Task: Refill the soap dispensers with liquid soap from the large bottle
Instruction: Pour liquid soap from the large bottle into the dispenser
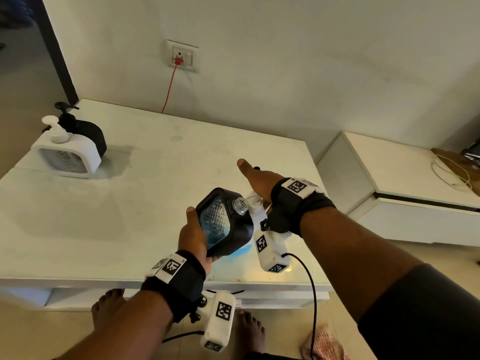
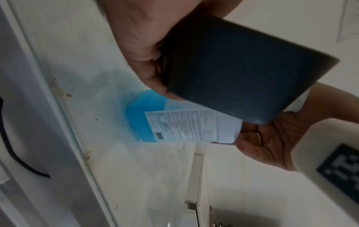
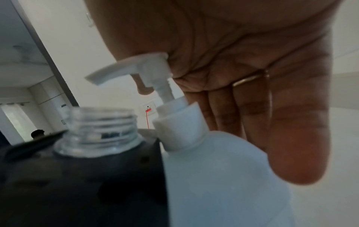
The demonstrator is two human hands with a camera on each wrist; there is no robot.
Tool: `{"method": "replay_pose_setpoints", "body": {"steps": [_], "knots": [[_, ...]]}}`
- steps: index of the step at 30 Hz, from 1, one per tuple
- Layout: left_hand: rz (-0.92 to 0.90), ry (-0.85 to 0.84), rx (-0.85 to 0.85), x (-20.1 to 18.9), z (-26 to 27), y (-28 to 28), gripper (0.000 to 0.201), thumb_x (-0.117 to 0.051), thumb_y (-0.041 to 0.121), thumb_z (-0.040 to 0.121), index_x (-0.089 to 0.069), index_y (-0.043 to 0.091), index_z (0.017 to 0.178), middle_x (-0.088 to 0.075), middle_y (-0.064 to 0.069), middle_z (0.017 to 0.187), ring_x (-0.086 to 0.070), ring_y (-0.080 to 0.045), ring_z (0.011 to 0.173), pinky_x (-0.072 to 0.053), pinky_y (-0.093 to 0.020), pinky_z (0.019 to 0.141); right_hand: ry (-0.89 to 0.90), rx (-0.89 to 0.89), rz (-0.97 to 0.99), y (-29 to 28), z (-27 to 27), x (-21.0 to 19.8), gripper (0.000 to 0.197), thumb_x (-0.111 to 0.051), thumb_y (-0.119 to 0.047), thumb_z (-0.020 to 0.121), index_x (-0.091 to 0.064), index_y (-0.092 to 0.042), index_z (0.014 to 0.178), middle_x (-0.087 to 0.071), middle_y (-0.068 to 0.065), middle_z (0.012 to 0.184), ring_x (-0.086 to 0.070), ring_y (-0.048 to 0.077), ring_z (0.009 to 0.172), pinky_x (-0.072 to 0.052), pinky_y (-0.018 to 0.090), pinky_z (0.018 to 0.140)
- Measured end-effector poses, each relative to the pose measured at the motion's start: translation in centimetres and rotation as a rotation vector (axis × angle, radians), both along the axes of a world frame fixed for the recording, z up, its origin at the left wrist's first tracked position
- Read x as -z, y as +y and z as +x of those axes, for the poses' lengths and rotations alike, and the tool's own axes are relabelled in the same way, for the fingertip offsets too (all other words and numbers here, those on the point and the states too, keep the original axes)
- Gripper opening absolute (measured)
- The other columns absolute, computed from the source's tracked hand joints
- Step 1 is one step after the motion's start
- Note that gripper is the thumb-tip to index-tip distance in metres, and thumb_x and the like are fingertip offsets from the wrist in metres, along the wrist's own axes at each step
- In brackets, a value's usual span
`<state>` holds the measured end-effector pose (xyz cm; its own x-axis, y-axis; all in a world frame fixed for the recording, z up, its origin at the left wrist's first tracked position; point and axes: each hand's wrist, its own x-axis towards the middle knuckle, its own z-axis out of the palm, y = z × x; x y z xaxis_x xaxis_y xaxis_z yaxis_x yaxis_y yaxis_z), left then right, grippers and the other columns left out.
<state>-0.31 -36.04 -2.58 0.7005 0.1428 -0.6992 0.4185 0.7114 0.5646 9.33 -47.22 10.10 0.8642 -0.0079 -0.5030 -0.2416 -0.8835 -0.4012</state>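
Observation:
My left hand (image 1: pixel 193 235) grips a black square dispenser (image 1: pixel 223 222) and holds it tilted above the table's front edge. Its clear threaded neck (image 3: pixel 101 127) is uncapped, and blue liquid shows through its patterned window. Right beside it stands the large white bottle (image 2: pixel 184 124), with blue soap low inside and a printed label. My right hand (image 1: pixel 257 180) lies flat on the bottle's white pump head (image 3: pixel 128 66), palm down and fingers straight. The pump's spout reaches out over the open neck. No stream of soap is visible.
A white dispenser (image 1: pixel 68 157) and a black one (image 1: pixel 88 133) behind it stand at the far left of the white table (image 1: pixel 155 165). A red cable hangs from the wall socket (image 1: pixel 179 59). A low white cabinet (image 1: pixel 389 178) sits to the right, with a cloth (image 1: pixel 322 344) on the floor.

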Motion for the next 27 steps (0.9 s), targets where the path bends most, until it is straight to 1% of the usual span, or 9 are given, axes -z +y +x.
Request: {"method": "replay_pose_setpoints", "body": {"steps": [4,6,9,13,15,21,23,25,27], "knots": [[-0.008,0.005,-0.008,-0.2,0.0,0.1,0.051,-0.035,0.064,0.105,-0.063,0.027,0.125,-0.068,-0.015,0.127,-0.066,-0.038,0.113,-0.055,-0.057,0.099,-0.012,-0.014,-0.020,0.5,0.2,0.5,0.077,-0.016,-0.075,0.094,-0.057,-0.011,0.081,-0.056,0.009,0.081,-0.053,0.023,0.073,-0.041,0.034,0.084],[-0.003,0.007,-0.010,-0.3,-0.1,0.2,0.046,-0.035,0.062,0.106,-0.063,0.028,0.118,-0.067,-0.015,0.126,-0.066,-0.038,0.111,-0.056,-0.054,0.097,-0.029,-0.013,-0.036,0.6,0.3,1.1,0.073,-0.018,-0.074,0.094,-0.053,-0.014,0.070,-0.055,0.007,0.073,-0.053,0.023,0.071,-0.038,0.034,0.078],[0.000,0.008,-0.008,-0.5,-0.3,0.0,0.044,-0.034,0.061,0.106,-0.062,0.028,0.114,-0.066,-0.015,0.126,-0.066,-0.036,0.108,-0.057,-0.053,0.095,-0.021,-0.001,-0.043,0.5,1.0,2.3,0.074,-0.020,-0.076,0.093,-0.058,-0.015,0.077,-0.062,0.010,0.090,-0.059,0.025,0.083,-0.038,0.034,0.081],[0.005,0.014,0.003,-0.7,-0.4,-0.1,0.045,-0.034,0.061,0.107,-0.062,0.027,0.117,-0.067,-0.015,0.125,-0.067,-0.035,0.107,-0.059,-0.046,0.085,-0.048,0.036,-0.071,0.2,1.5,3.7,0.084,-0.024,-0.076,0.091,-0.053,-0.010,0.135,-0.055,0.013,0.136,-0.054,0.031,0.118,-0.036,0.037,0.094],[0.008,0.021,-0.004,-0.6,-0.4,-0.1,0.045,-0.034,0.061,0.106,-0.062,0.027,0.117,-0.068,-0.014,0.124,-0.067,-0.034,0.106,-0.059,-0.045,0.082,-0.068,0.030,-0.086,0.5,1.4,4.2,0.079,-0.023,-0.070,0.092,-0.046,-0.014,0.143,-0.050,0.012,0.143,-0.053,0.031,0.115,-0.035,0.037,0.090],[0.009,0.022,-0.021,-0.5,-0.2,-0.1,0.047,-0.034,0.062,0.106,-0.061,0.027,0.123,-0.066,-0.016,0.126,-0.066,-0.036,0.110,-0.057,-0.055,0.097,-0.087,0.023,-0.107,0.4,1.2,3.3,0.074,-0.027,-0.068,0.095,-0.047,-0.015,0.144,-0.050,0.011,0.144,-0.050,0.032,0.126,-0.036,0.037,0.102],[0.007,0.023,-0.023,-0.7,-0.3,-0.1,0.045,-0.035,0.062,0.106,-0.062,0.027,0.115,-0.067,-0.015,0.123,-0.066,-0.036,0.107,-0.057,-0.053,0.095,-0.048,0.003,-0.069,0.3,0.9,2.2,0.073,-0.028,-0.072,0.095,-0.061,-0.012,0.121,-0.060,0.011,0.124,-0.057,0.029,0.109,-0.039,0.035,0.096],[0.007,0.015,-0.015,-1.0,-0.4,0.0,0.045,-0.035,0.062,0.106,-0.063,0.027,0.110,-0.068,-0.015,0.120,-0.066,-0.035,0.105,-0.057,-0.052,0.094,0.003,-0.007,-0.023,0.4,0.0,0.4,0.071,-0.024,-0.074,0.094,-0.058,-0.011,0.097,-0.059,0.008,0.097,-0.056,0.024,0.084,-0.041,0.033,0.090],[0.009,0.009,-0.009,-1.2,-0.5,0.1,0.045,-0.035,0.062,0.106,-0.063,0.027,0.106,-0.069,-0.014,0.117,-0.067,-0.034,0.102,-0.057,-0.050,0.090,0.025,-0.020,0.011,0.4,-0.3,-0.6,0.074,-0.020,-0.077,0.092,-0.058,-0.015,0.107,-0.061,0.013,0.101,-0.054,0.025,0.086,-0.041,0.035,0.096]]}}
